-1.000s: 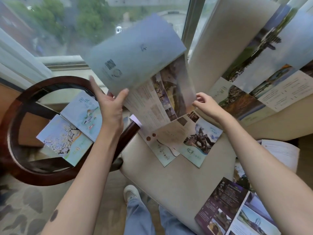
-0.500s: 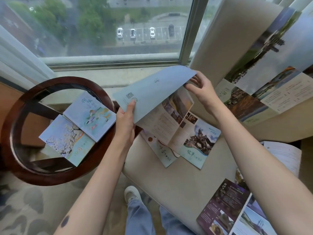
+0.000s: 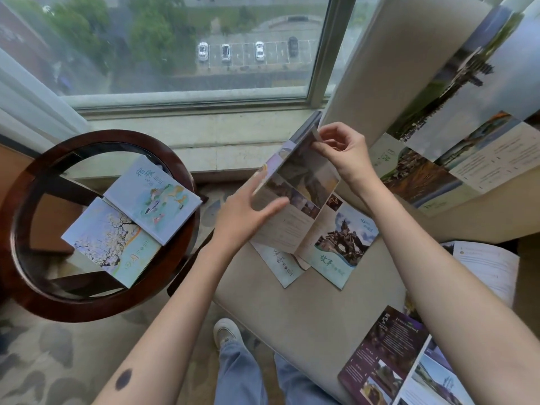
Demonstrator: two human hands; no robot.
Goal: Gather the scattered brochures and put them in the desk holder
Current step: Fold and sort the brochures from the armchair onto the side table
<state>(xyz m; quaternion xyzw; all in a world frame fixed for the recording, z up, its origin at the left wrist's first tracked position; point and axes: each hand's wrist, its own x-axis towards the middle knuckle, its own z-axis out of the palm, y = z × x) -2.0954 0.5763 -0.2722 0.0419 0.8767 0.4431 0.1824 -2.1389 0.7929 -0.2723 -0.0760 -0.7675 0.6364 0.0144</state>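
Surface: beige seat cushion (image 3: 292,317), directly under the grip. Room: window (image 3: 175,54) and stone sill (image 3: 204,133) beyond the grip, parked cars far below through the glass; patterned carpet (image 3: 43,361) down-left of it. Grip: right hand (image 3: 342,153) pinching the top corner of a half-folded brochure (image 3: 295,197) between thumb and curled fingers; left hand (image 3: 245,217) flat, fingers straight, touching the lower-left panel of the same brochure. Brochure raised at the pinched end, lower edge over two leaflets (image 3: 339,247) lying on the cushion just below the grip; touching them or not, cannot tell. Left of the left hand: round wood-rimmed glass table (image 3: 35,258) carrying two overlapping booklets (image 3: 152,200), face up. Right of the right hand: large fold-out (image 3: 438,159) leaning on the backrest (image 3: 394,54), upper end cut off by the frame. Well below the grip, to the right: purple brochure (image 3: 385,352), cut off at the bottom edge. White sheet (image 3: 485,267) partly hidden behind the right forearm. Small print on the covers too fine to read.
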